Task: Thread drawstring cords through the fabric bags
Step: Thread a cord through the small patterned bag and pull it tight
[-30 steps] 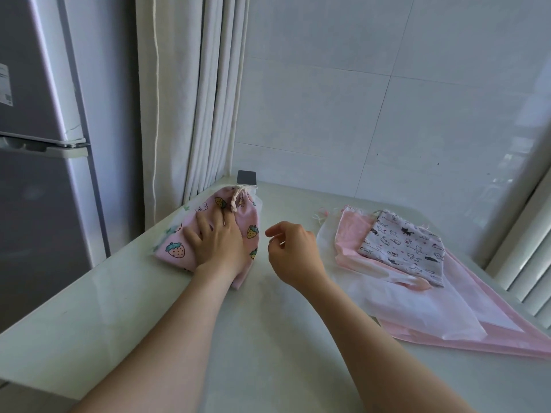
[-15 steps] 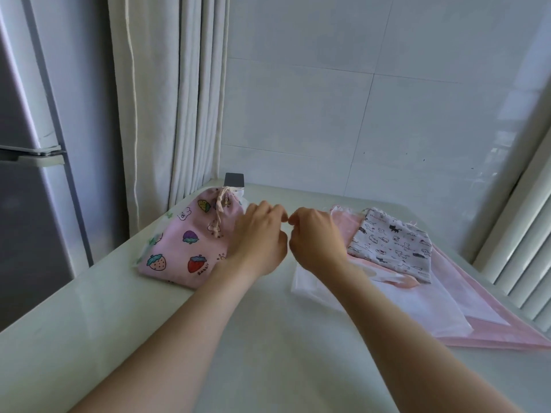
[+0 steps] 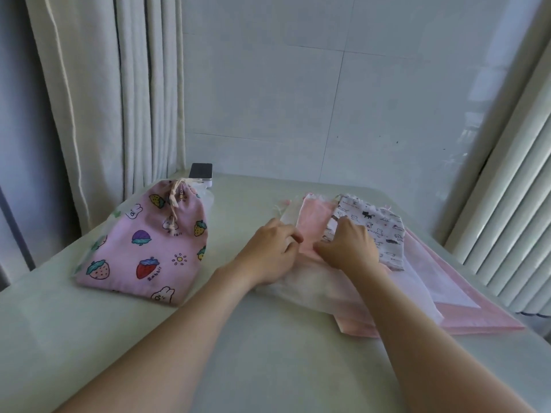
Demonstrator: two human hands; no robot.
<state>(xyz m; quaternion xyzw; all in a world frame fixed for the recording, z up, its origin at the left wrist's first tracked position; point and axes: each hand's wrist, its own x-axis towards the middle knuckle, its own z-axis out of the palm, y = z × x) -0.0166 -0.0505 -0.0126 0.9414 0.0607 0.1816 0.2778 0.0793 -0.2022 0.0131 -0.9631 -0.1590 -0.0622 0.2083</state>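
While a corded bag (image 3: 143, 248) lies at left, left hand (image 3: 268, 251) and right hand (image 3: 348, 248) clamp their grip on a pink bag (image 3: 316, 216); the stack (image 3: 447, 293) looks unthreaded.

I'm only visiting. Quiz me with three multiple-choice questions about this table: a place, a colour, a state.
1. Where does the strawberry bag lie?
A) left of the left hand
B) on the fabric pile
C) on the floor

2. What colour is the sheet between the left hand and the right hand?
A) green
B) pink
C) black

3. How is the strawberry bag's mouth?
A) spread open
B) gathered shut by its cord
C) cut off

1 A: it lies apart, further left.
2 B: pink cloth shows there.
3 B: the cord bunches the top.
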